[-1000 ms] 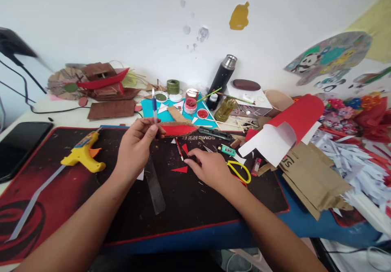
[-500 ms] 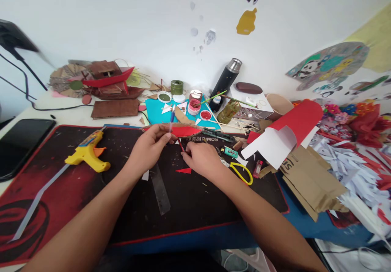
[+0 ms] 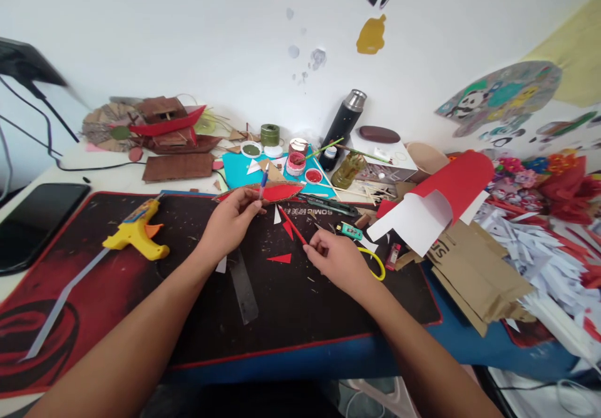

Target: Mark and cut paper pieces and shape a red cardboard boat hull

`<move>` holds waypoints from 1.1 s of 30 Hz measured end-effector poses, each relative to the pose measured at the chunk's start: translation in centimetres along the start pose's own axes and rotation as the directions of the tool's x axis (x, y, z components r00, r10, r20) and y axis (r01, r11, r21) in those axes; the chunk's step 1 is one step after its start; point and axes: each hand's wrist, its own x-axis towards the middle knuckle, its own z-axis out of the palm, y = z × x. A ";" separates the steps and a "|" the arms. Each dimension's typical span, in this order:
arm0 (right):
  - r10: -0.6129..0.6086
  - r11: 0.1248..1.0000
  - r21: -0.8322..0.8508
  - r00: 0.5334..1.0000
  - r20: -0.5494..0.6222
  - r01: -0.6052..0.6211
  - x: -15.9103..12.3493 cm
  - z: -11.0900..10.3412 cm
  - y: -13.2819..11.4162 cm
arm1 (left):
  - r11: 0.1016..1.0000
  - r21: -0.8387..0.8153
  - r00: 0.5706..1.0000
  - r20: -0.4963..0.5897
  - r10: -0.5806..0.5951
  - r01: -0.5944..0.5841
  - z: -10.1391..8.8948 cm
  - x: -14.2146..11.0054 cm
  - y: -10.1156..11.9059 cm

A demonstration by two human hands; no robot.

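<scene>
My left hand [image 3: 230,221] is closed on a blue-and-white pen [image 3: 264,180] that points upward. Its fingers also meet the near edge of a leaf-shaped cardboard piece [image 3: 282,191] with a red face; whether they grip it I cannot tell. Between thumb and finger, my right hand [image 3: 337,256] pinches one end of a thin red strip [image 3: 293,225], which slants up and left to just below the cardboard. Small red triangular scraps [image 3: 280,258] lie on the dark desk mat [image 3: 300,318], near a clear ruler [image 3: 244,290]. Yellow-handled scissors [image 3: 378,268] are partly behind my right hand.
A yellow glue gun [image 3: 138,230] lies on the left of the mat, beside a black tablet-like device [image 3: 42,224]. Paint pots [image 3: 295,163], a flask [image 3: 345,121] and model boats [image 3: 169,121] stand behind. Rolled red paper [image 3: 457,186] and cardboard [image 3: 474,268] are at right.
My right hand has moved right and toward me, away from my left hand, drawing the red strip out with it. My left hand keeps the pen in nearly the same place.
</scene>
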 end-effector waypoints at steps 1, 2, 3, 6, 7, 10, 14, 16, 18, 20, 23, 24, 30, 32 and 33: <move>0.005 0.999 0.053 1.000 -0.013 -0.004 -0.4 0.0 0.4 | 0.999 0.030 1.000 -0.008 0.011 -0.011 0.0 -0.2 0.2; 0.010 0.996 0.093 1.000 -0.028 -0.007 -0.8 0.0 0.6 | 0.997 0.074 0.999 -0.018 0.033 -0.031 -0.1 -0.4 0.5; 0.010 0.992 0.124 0.999 -0.038 -0.006 -1.1 0.0 0.8 | 0.990 0.127 0.997 -0.028 0.066 -0.062 -0.1 -0.6 0.9; -0.014 0.985 0.170 0.999 -0.045 0.022 -1.6 0.1 1.0 | 0.937 0.275 0.975 0.006 0.222 -0.215 0.0 -1.2 1.8; -0.028 0.982 0.183 0.999 -0.042 0.035 -1.6 0.1 1.0 | 0.912 0.309 0.962 0.048 0.269 -0.271 0.1 -1.3 2.0; -0.057 0.969 0.239 0.997 -0.053 0.068 -1.5 0.0 0.7 | 0.842 0.391 0.928 0.187 0.323 -0.372 0.3 -1.5 2.1; -0.054 0.942 0.324 0.992 -0.113 0.088 -0.9 -0.2 0.4 | 0.796 0.462 0.916 0.275 0.291 -0.391 0.3 -1.5 1.7; -0.037 0.921 0.379 0.990 -0.137 0.087 -0.6 -0.2 0.3 | 0.805 0.458 0.921 0.282 0.269 -0.376 0.2 -1.4 1.6; -0.008 0.885 0.460 0.991 -0.137 0.071 -0.3 -0.3 0.4 | 0.830 0.435 0.927 0.291 0.237 -0.349 0.2 -1.3 1.5; 0.023 0.816 0.576 0.994 -0.102 0.041 -0.1 -0.2 0.5 | 0.864 0.404 0.938 0.288 0.193 -0.302 0.2 -1.4 1.4; 0.039 0.646 0.763 0.998 -0.044 0.009 0.2 -0.1 0.6 | 0.922 0.338 0.963 0.248 0.108 -0.190 0.7 -1.7 1.4; 0.027 0.586 0.810 0.999 -0.033 0.011 0.3 0.1 0.6 | 0.938 0.311 0.970 0.231 0.080 -0.151 0.9 -1.8 1.4; -0.124 0.416 0.907 0.992 -0.010 0.061 1.0 0.9 0.1 | 0.980 0.201 0.989 0.149 -0.025 -0.005 1.7 -1.8 1.4; -0.161 0.424 0.904 0.987 0.012 0.059 1.1 1.1 -0.2 | 0.984 0.179 0.991 0.125 -0.039 0.016 1.6 -1.7 1.3; -0.175 0.436 0.899 0.984 0.025 0.055 1.1 1.2 -0.3 | 0.985 0.172 0.993 0.114 -0.039 0.019 1.5 -1.6 1.2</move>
